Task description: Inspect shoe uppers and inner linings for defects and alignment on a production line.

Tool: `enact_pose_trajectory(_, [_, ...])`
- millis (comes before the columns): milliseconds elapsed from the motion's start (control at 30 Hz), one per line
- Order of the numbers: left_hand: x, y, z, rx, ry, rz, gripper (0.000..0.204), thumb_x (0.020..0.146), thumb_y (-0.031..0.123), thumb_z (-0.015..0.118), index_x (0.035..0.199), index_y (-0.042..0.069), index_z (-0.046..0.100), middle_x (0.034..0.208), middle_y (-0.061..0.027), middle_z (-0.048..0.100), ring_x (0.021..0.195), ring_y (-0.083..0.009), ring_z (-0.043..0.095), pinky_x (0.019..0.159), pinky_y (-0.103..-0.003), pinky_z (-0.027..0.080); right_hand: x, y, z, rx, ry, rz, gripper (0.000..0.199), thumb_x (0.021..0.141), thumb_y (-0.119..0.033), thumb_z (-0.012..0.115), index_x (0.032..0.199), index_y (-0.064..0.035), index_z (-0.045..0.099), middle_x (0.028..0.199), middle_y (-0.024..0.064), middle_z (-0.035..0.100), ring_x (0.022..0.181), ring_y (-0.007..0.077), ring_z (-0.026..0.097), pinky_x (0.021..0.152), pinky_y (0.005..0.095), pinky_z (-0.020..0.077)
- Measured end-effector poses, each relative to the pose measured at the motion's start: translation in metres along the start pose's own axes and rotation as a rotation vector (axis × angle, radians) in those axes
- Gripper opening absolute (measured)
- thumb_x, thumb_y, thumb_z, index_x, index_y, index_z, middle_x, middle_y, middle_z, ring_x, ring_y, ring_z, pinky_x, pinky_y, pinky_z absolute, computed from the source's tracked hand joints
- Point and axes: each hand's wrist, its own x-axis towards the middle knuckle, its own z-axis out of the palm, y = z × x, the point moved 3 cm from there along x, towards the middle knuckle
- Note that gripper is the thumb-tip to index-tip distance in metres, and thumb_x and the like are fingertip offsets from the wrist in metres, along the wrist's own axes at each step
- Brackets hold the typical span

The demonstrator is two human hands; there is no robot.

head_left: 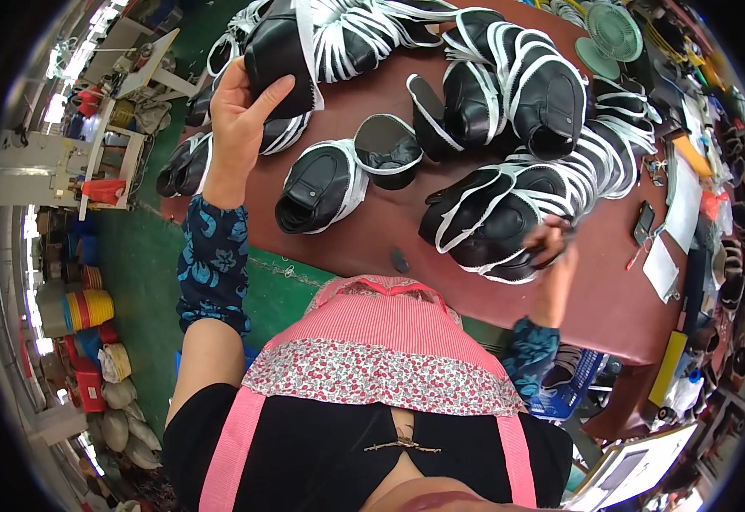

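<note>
Two hands work at the bench: left hand grips a black shoe upper at the far left edge; right hand closes on another upper near the front. A white paper tag lies right of it. Right fingers are partly hidden.

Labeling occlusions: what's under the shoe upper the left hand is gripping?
Under the shoe upper in the left hand, more black white-edged uppers lie stacked on the red-brown table. The table beneath that stack is covered.
</note>
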Motion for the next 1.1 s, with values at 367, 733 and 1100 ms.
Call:
enact_pose_trajectory(367, [-0.021, -0.009, 0.026, 0.069, 0.160, 0.148, 0.028, 0.099, 0.000, 0.084, 0.119, 0.003, 0.065, 0.111, -0.0034, 0.078, 0.097, -0.0073, 0.071, 0.087, -0.025, 0.058, -0.060, 0.004, 0.271, 0.562, -1.053, 0.861, 0.131, 0.090, -0.105, 0.020, 0.143, 0.0067, 0.062, 0.099, 0.0081, 0.066, 0.090, 0.0262, 0.071, 0.090, 0.0426, 0.0616])
enact_pose_trajectory(733, [-0.066, -0.007, -0.019, -0.043, 0.163, 0.040, 0.028, 0.101, -0.005, 0.078, 0.125, 0.001, 0.065, 0.124, -0.0092, 0.077, 0.108, -0.0153, 0.075, 0.098, -0.031, 0.062, -0.063, 0.037, 0.295, 0.375, -0.985, 0.744, 0.098, 0.110, -0.084, 0.027, 0.118, 0.0027, 0.072, 0.077, 0.0037, 0.061, 0.067, 0.0187, 0.063, 0.065, 0.0342, 0.0555])
enact_pose_trajectory(1100, [-0.097, -0.037, -0.059, -0.109, 0.208, -0.007, 0.036, 0.103, -0.006, 0.073, 0.137, 0.002, 0.065, 0.137, -0.0073, 0.072, 0.125, -0.0165, 0.067, 0.112, -0.036, 0.053, -0.083, 0.046, 0.288, 0.151, -0.929, 0.770, 0.089, 0.112, -0.080, 0.034, 0.119, 0.0008, 0.070, 0.077, 0.0023, 0.061, 0.066, 0.0132, 0.063, 0.061, 0.0303, 0.0517])
